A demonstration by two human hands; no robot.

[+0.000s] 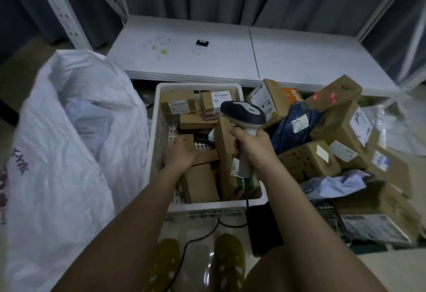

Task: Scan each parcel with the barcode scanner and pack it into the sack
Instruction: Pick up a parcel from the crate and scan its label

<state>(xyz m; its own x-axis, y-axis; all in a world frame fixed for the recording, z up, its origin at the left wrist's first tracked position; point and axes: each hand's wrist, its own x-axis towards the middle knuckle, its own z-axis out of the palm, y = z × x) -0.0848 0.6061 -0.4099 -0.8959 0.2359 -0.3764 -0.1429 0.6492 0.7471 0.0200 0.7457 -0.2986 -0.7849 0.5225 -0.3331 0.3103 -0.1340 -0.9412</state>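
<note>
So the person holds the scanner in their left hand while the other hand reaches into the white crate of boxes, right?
Not quite: the head view shows the barcode scanner gripped in the right hand. It is the left hand that reaches into the white crate of boxes.

We count one barcode scanner (244, 116), one white sack (62, 153) left of the crate (200, 206), one crate, at least six cardboard parcels (177, 105) inside the crate, two yellow shoes (164, 264) below the crate

Matt brown cardboard is seen on the parcels (200, 183), crinkly woven plastic on the sack (69, 153) (slightly shiny), and smooth white plastic on the crate (198, 87).
</note>
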